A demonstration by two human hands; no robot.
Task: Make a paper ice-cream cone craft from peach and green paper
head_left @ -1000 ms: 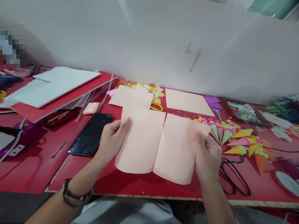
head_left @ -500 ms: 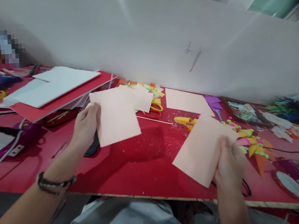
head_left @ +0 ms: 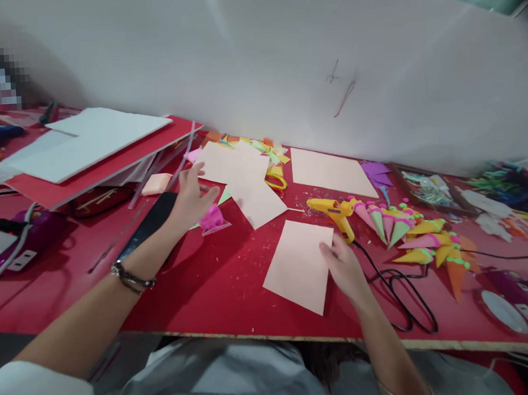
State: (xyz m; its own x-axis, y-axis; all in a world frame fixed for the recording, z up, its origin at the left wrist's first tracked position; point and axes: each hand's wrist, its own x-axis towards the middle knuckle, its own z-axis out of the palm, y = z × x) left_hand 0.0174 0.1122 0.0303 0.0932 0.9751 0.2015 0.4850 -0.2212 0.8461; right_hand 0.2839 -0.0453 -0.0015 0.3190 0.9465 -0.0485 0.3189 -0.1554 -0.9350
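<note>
My left hand [head_left: 193, 196] is over the table with its fingers apart and nothing in them, beside overlapping pale sheets [head_left: 257, 195]. Under that forearm lies a dark phone-like slab [head_left: 147, 225]. My right hand [head_left: 339, 261] pinches the right edge of a pale pink sheet [head_left: 299, 264], thumb on top, low over the red table. Just behind this hand rests a yellow glue gun [head_left: 331, 208], its black cable running to the right. A pink bag [head_left: 212, 220] sits to the right of my left hand.
White boards [head_left: 103, 139] lie on a red panel at the back left. Another pale sheet [head_left: 331, 172] is near the wall. Small coloured cones [head_left: 400, 228] lie right of the glue gun, before a tray [head_left: 434, 193]. Yellow scissors [head_left: 277, 177] are partly covered.
My left hand has let go of its sheet, which now lies on the other sheets. My right hand has moved left and lower with its sheet, uncovering the glue gun and cones.
</note>
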